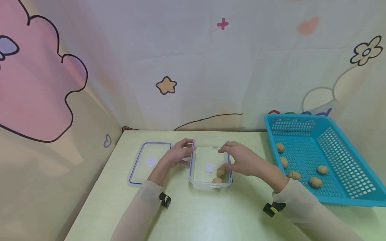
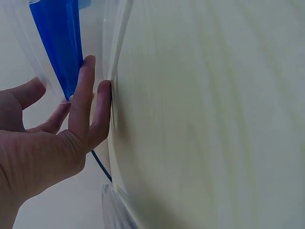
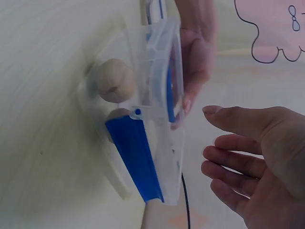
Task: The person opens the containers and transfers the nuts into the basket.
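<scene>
A clear, lidless plastic food container [image 1: 193, 169] with blue side latches stands on the table. Two walnuts lie in its near right corner, one walnut [image 1: 221, 172] behind the other walnut [image 1: 217, 180]. My left hand [image 1: 178, 153] holds the container's left side, a fingertip over the rim and the other fingers along the outer wall by a hanging blue latch [image 2: 62, 43]. Over the right rim hovers my right hand [image 1: 241, 159], fingers and thumb apart. In the right wrist view nothing shows between those fingers, and a blue latch [image 3: 136, 157] hangs near them.
To the right stands a blue perforated basket [image 1: 346, 201] with several walnuts [image 1: 315, 182] along its left side and middle. The container's clear lid [image 1: 138, 167], edged in blue, lies flat on the left. A patterned cloth [image 1: 196, 67] rises behind the table.
</scene>
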`<state>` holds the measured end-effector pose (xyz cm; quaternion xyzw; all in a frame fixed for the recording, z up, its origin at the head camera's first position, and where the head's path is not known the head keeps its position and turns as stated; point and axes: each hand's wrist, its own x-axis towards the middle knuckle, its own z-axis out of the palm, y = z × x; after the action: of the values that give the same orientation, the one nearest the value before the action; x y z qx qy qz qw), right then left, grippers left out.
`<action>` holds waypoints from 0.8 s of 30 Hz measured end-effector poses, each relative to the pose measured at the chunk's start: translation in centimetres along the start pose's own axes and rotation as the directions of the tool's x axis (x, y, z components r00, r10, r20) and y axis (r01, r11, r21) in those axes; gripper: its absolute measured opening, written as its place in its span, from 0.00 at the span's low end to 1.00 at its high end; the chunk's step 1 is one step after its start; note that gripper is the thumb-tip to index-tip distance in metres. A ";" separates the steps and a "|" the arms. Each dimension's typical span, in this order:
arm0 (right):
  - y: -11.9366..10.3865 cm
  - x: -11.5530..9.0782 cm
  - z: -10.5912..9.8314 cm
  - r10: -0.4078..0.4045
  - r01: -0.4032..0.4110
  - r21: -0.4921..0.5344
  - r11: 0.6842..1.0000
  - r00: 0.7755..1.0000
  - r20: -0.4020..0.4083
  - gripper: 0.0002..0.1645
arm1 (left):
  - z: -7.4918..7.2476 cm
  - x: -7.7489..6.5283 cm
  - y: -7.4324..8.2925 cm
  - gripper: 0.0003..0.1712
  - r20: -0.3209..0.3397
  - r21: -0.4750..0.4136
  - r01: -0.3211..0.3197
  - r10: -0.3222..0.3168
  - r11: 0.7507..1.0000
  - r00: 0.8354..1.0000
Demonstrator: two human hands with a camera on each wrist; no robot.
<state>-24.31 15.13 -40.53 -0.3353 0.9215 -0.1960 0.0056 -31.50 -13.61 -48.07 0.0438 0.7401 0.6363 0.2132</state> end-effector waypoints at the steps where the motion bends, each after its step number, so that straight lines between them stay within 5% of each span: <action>1: 0.0 0.1 0.4 0.004 -0.005 0.009 1.000 1.000 0.014 0.28 | 0.0 0.0 0.0 0.30 0.003 -0.002 -0.001 0.001 1.000 1.000; 15: 0.4 1.1 3.6 -0.009 0.012 -0.040 0.999 0.997 0.077 0.21 | -0.2 0.0 -0.2 0.30 0.002 0.003 -0.004 0.004 1.000 1.000; 24: 1.0 1.7 3.9 -0.151 0.163 -0.107 0.981 0.982 0.111 0.11 | -0.2 0.2 -0.4 0.30 0.007 0.002 -0.019 0.019 1.000 1.000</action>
<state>-25.67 13.37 -44.33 -0.4165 0.9003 -0.1250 0.0179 -31.63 -13.84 -48.50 0.0533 0.7396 0.6374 0.2096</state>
